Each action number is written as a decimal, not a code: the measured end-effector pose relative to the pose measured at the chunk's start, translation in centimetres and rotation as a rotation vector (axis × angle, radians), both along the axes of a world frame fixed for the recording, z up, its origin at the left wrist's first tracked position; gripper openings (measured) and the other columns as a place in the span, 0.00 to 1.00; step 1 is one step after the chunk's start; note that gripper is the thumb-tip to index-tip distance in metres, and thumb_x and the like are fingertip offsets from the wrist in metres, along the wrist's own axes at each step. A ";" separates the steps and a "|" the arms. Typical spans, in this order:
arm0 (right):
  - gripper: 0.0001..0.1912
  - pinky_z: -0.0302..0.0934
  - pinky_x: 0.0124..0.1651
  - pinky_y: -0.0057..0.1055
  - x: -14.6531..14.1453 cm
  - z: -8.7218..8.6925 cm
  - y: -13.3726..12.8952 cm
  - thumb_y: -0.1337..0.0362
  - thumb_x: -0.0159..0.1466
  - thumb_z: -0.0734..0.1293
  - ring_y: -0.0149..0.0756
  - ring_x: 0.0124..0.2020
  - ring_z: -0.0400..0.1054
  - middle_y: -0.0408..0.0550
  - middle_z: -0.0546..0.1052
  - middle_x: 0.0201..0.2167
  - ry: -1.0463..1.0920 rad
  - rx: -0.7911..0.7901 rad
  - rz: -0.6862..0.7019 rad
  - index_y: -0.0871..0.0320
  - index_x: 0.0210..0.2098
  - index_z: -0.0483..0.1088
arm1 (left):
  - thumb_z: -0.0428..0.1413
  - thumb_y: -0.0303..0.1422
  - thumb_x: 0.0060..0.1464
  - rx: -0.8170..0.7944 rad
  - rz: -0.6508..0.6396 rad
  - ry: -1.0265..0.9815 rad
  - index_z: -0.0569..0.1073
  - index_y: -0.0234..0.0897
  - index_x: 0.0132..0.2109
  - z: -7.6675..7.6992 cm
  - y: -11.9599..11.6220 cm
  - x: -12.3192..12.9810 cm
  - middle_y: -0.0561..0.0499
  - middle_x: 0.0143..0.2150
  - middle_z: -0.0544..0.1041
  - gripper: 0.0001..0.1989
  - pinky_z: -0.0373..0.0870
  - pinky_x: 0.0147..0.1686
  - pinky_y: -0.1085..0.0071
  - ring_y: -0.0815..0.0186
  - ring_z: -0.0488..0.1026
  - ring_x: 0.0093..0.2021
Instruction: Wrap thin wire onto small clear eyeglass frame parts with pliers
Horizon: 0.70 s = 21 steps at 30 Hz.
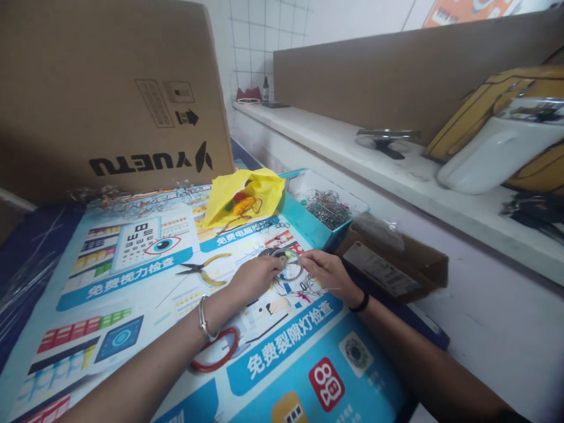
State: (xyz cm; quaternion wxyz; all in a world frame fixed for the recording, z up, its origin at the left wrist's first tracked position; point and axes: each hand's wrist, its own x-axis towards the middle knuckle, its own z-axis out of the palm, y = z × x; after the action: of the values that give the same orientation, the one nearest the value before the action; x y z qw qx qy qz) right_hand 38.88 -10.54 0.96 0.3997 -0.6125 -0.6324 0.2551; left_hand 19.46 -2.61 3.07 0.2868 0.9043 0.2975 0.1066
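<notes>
Left hand [257, 277] and right hand [326, 272] pinching opposite sides of a silvery ring [286, 251], held there toward the table [147, 314]'s right edge, teal box [305, 226] along that edge, yellow-handled pliers [201, 269] lying leftward

Shiny, smooth metal's seen on the ring [301, 271] and bracelet [202, 318], the big box [110, 88] is made of plain matt cardboard, and a smooth, kinda satiny finish is shown by the printed sheet [152, 314].
</notes>
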 end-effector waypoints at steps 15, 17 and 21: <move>0.11 0.55 0.32 0.24 -0.1 0.1 0.0 0.62 0.63 0.58 0.29 0.29 0.63 0.43 0.72 0.27 -0.137 0.038 0.100 0.59 0.33 0.69 | 0.45 0.29 0.54 0.248 0.026 0.231 0.72 0.37 0.36 0.4 -0.4 1.3 0.45 0.35 0.75 0.11 0.61 0.32 0.69 0.61 0.70 0.34; 0.11 0.54 0.30 0.23 -0.1 0.2 0.0 0.61 0.63 0.58 0.28 0.27 0.62 0.42 0.70 0.25 -0.112 0.024 0.097 0.60 0.31 0.68 | 0.45 0.29 0.54 0.267 0.009 0.232 0.72 0.38 0.37 0.4 -0.3 1.5 0.45 0.36 0.74 0.11 0.62 0.32 0.70 0.61 0.70 0.35; 0.13 0.52 0.27 0.22 0.0 0.6 0.1 0.59 0.62 0.58 0.27 0.24 0.58 0.40 0.66 0.22 -0.048 -0.029 0.083 0.60 0.28 0.68 | 0.46 0.28 0.53 0.274 -0.011 0.241 0.72 0.37 0.36 0.5 -0.2 1.6 0.45 0.36 0.74 0.10 0.62 0.33 0.70 0.62 0.70 0.36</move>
State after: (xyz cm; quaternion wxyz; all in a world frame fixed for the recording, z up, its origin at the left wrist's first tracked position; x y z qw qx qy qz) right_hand 38.85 -10.43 1.54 0.3646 -0.5976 -0.6627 0.2660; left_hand 21.08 -2.77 3.62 0.1238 0.9427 0.3078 0.0354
